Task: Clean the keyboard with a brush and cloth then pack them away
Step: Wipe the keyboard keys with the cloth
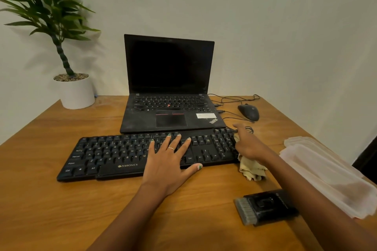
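— What sits nearest on the table?

— The brush, a black block with grey bristles on its left end, lying near the right side. Just right of it lies a clear plastic container, under the right forearm.

— And the hands?

— The left hand lies flat on the keyboard, fingers straight and spread over the middle keys, thumb at the near edge (a ring shows on one finger). The right hand clutches the cloth, a crumpled yellowish rag, against the keyboard's right end; the loose part hangs onto the table.

— Farther back?

— An open laptop with a dark screen just behind the keyboard, a mouse to its right with cables, and a potted plant at the far left.
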A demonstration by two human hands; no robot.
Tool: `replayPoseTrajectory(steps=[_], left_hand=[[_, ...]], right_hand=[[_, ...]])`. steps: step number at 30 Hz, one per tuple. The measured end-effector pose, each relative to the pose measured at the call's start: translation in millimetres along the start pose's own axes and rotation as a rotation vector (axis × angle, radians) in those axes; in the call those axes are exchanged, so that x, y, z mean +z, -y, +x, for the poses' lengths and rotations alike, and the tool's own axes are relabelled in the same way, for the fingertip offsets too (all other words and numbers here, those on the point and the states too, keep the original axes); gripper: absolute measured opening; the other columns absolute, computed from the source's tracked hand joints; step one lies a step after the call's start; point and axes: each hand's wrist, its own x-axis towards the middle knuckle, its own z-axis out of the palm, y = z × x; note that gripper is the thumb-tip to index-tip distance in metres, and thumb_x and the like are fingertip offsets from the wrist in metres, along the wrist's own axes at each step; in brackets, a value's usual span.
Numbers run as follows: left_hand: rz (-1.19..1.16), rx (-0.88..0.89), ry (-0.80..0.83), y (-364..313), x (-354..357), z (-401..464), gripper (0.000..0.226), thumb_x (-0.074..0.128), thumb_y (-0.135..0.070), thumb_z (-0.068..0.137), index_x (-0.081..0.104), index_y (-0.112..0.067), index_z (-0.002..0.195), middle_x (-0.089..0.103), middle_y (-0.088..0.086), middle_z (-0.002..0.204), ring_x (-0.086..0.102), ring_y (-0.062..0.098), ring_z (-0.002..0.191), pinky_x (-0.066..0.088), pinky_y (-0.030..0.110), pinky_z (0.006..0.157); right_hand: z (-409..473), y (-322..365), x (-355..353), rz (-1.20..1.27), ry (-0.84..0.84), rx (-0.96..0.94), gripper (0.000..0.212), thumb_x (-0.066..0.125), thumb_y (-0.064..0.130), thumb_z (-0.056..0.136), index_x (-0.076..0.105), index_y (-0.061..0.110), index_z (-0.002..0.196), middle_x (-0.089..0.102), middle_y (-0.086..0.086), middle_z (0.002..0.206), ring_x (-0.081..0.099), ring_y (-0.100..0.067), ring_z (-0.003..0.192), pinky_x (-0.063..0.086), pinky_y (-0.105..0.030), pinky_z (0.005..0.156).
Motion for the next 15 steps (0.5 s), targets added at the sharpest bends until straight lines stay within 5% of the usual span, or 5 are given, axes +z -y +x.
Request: replayPoseTrajectory(steps=[5, 8, 15], left_hand=[[0.001, -0.007, 0.002, 0, 0, 1, 0.090, -0.002, -0.083, 0.072, -0.003, -0.042, 0.153, 0.004, -0.007, 0.164, -0.001, 0.017, 0.151, 0.000, 0.052, 0.119], [-0.001, -0.005, -0.002, 1, 2, 1, 0.094, -0.007, -0.085, 0.070, -0.003, -0.042, 0.153, 0.005, -0.007, 0.163, 0.000, 0.018, 0.151, 0.001, 0.053, 0.119], [-0.105, -0.009, -0.025, 0, 0, 0, 0.086, -0.007, -0.080, 0.078, 0.010, -0.042, 0.153, 0.013, -0.008, 0.162, 0.004, 0.015, 0.150, 0.001, 0.050, 0.119]], right_hand=[[-20, -2, 2, -0.304, 0.040, 0.001, 0.053, 0.050, 0.004, 0.089, 0.029, 0.013, 0.136, 0.056, -0.013, 0.122, 0.056, -0.026, 0.107, 0.048, -0.034, 0.084], [-30, -1, 6, -0.432, -0.039, 0.021, 0.046, 0.054, 0.006, 0.087, 0.034, 0.015, 0.127, 0.060, -0.011, 0.111, 0.059, -0.023, 0.095, 0.051, -0.033, 0.077], [-50, 26, 33, -0.425, -0.162, -0.138, 0.037, 0.057, 0.007, 0.087, 0.042, 0.015, 0.120, 0.052, -0.008, 0.117, 0.057, -0.025, 0.101, 0.049, -0.032, 0.078]])
